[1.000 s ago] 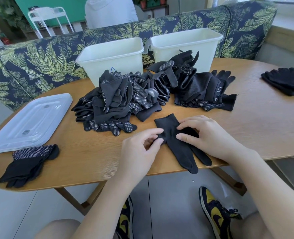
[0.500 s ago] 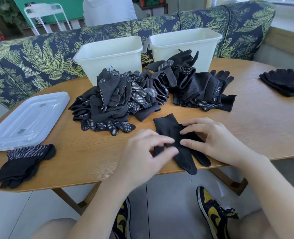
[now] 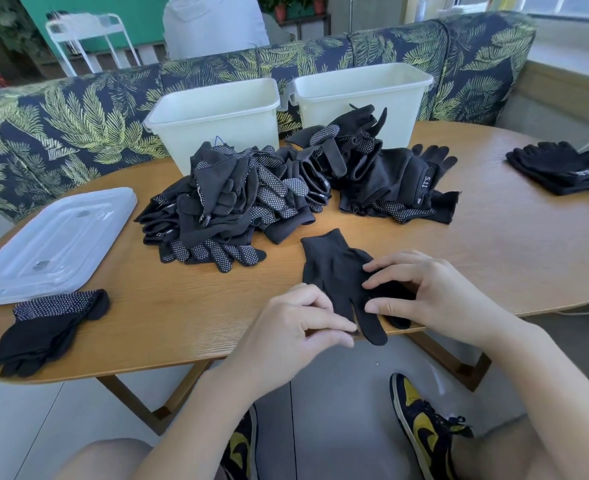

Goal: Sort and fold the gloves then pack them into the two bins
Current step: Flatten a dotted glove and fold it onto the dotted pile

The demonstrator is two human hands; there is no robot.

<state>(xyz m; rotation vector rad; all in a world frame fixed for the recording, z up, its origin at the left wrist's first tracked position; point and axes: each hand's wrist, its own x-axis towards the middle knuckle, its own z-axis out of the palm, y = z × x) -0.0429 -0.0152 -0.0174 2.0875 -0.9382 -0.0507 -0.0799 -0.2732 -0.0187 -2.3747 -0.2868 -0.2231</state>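
Flattening the plain black knit glove (image 3: 334, 268) near the glove heap (image 3: 251, 202), left hand (image 3: 293, 327) pinches a finger, right hand (image 3: 435, 296) presses (smooth creases first).

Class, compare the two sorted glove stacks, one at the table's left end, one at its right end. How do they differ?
The left stack shows white grip dots on its top cuff; the right stack shows plain black fabric with a small white logo. The left stack lies beside the clear lid; the right stack lies alone. Both are black, folded and lie on the table.
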